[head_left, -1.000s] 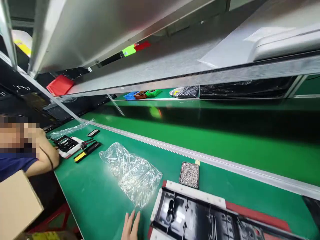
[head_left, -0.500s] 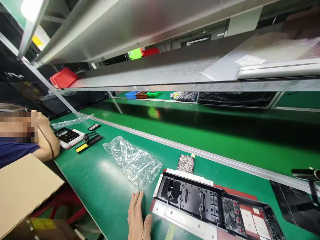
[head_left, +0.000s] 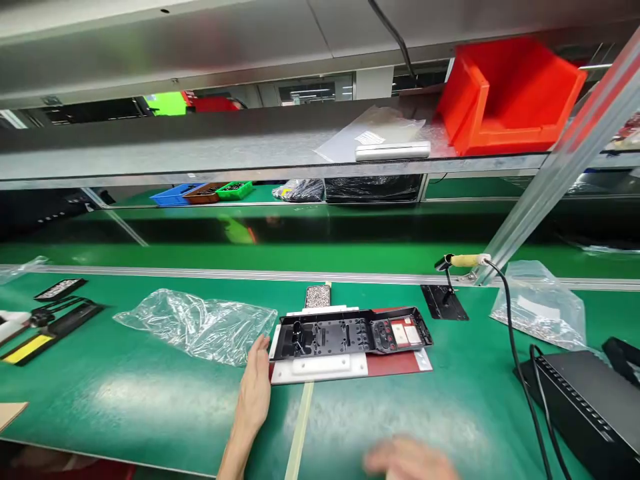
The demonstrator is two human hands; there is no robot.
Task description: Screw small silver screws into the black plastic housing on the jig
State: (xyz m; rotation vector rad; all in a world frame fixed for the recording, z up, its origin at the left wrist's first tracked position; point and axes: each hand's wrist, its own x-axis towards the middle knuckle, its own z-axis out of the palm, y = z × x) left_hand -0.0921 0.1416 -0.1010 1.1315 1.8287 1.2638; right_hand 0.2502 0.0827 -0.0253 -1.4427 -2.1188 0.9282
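On the surface (head_left: 170, 413), nearer the far edge, the jig (head_left: 393, 364) bears the black case (head_left: 325, 339). L hand (head_left: 256, 383) lies at the jig's left end, fingers straight, grip closed on nothing; contact unclear. R hand (head_left: 410, 460), toward the near edge, is blurred; can't tell its grip. A hard L-hand push would prob. skew the jig; a knock at its far side might spill the small tray (head_left: 318, 297). Others: black box (head_left: 590, 393) at right; clear bag (head_left: 200, 327) just beside the jig, poss. in L hand's way; yellow-handled tool (head_left: 466, 260) nr. far edge, its cable (head_left: 511, 327) a poss. R-arm snag.
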